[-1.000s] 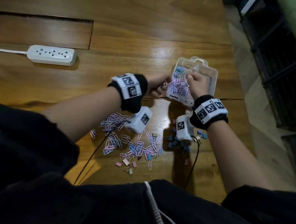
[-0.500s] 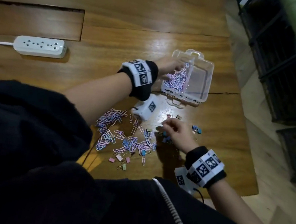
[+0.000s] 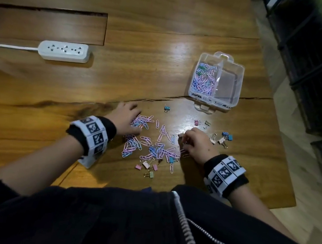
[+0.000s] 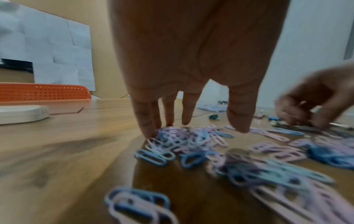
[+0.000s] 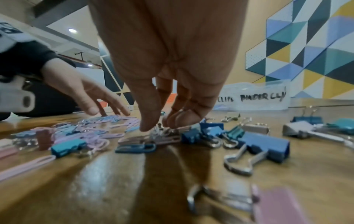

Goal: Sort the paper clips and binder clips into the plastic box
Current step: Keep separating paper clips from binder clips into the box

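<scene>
Pretty glossy wooden table point(image 3: 166, 40) here. White power strip point(image 3: 64, 51) sits far left of the hands. Geometric wall panel point(image 5: 310, 50) off right.

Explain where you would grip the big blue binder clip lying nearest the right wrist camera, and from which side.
Take the blue binder clip by its blue body, probably from above, thumb and finger on its two sloping faces. Its wire loops lie flat on the table, hard to catch; the body stands proud.
</scene>
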`<state>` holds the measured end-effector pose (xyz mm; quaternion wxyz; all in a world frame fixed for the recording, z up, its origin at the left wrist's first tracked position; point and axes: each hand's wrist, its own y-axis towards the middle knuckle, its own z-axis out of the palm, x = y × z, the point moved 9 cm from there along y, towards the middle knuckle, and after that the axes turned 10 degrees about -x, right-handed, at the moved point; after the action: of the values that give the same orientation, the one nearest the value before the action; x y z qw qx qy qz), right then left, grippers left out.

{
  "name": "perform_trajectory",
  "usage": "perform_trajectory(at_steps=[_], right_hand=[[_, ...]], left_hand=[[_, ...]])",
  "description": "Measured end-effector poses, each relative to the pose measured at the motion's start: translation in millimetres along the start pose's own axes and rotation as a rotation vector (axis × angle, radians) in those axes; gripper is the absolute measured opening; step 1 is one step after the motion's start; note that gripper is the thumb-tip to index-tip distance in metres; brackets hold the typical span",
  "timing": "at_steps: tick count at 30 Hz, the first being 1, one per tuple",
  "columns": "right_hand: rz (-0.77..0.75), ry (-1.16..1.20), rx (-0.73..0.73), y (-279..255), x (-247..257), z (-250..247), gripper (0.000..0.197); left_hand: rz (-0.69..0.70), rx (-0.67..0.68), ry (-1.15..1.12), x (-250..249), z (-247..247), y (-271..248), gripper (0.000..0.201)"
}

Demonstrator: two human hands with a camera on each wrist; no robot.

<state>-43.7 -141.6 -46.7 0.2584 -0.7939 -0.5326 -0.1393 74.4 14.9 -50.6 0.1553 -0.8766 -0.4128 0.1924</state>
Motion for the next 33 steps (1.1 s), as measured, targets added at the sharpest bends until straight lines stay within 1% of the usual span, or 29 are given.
perform_trajectory(at_steps=[2,3,4,6,8,10,12,14,16,17,19,21,24,26,27,30,31,33], right_hand=[[0.01,0.013,-0.067,0,4,-7,0.02],[-0.006,0.013,-0.087,0,10,-8,0.026],[-0.029,0.005,-0.077,-2,17,-4,0.037],[-0.067,-0.06,-0.004,-3,32,10,0.056],[-0.102,-0.148,0.016,0,44,20,0.066],[-0.115,-0.183,-0.014,6,49,23,0.07],[-0.124,-0.184,-0.024,11,52,25,0.066],[-0.14,-0.146,-0.017,12,54,25,0.05],[-0.154,-0.107,-0.028,13,55,23,0.033],[-0.155,-0.094,-0.034,13,55,22,0.028],[-0.149,-0.084,-0.037,13,52,21,0.024],[-0.146,-0.088,-0.031,13,49,22,0.023],[-0.143,-0.069,-0.044,12,48,21,0.023],[-0.137,-0.034,-0.067,13,47,17,0.024],[-0.126,-0.021,-0.072,14,46,16,0.024],[-0.065,0.038,-0.088,18,37,12,0.024],[-0.021,0.098,-0.101,19,32,10,0.023],[0.117,0.279,-0.099,21,19,7,0.022]], left_hand=[[0.025,-0.019,-0.005,-8,7,-10,0.078],[0.037,-0.04,0.0,-13,10,-14,0.077],[0.047,-0.072,0.001,-17,12,-17,0.074],[0.057,-0.14,-0.024,-24,13,-21,0.062],[0.071,-0.192,-0.058,-32,13,-24,0.05],[0.092,-0.217,-0.072,-40,13,-26,0.041],[0.109,-0.222,-0.074,-46,14,-27,0.035],[0.109,-0.209,-0.09,-49,14,-25,0.033],[0.072,-0.189,-0.145,-47,13,-21,0.031],[0.041,-0.177,-0.195,-45,12,-20,0.031],[-0.038,-0.152,-0.366,-40,10,-18,0.03],[-0.114,-0.106,-0.616,-35,10,-18,0.029],[-0.223,0.04,-0.978,-28,16,-18,0.027],[-0.324,0.126,-1.228,-25,21,-19,0.017],[-0.371,0.15,-1.355,-24,23,-20,0.011],[-0.462,0.177,-1.706,-21,27,-23,0.015],[-0.471,0.181,-1.77,-20,27,-24,0.018],[-0.469,0.162,-1.773,-14,28,-25,0.025]])
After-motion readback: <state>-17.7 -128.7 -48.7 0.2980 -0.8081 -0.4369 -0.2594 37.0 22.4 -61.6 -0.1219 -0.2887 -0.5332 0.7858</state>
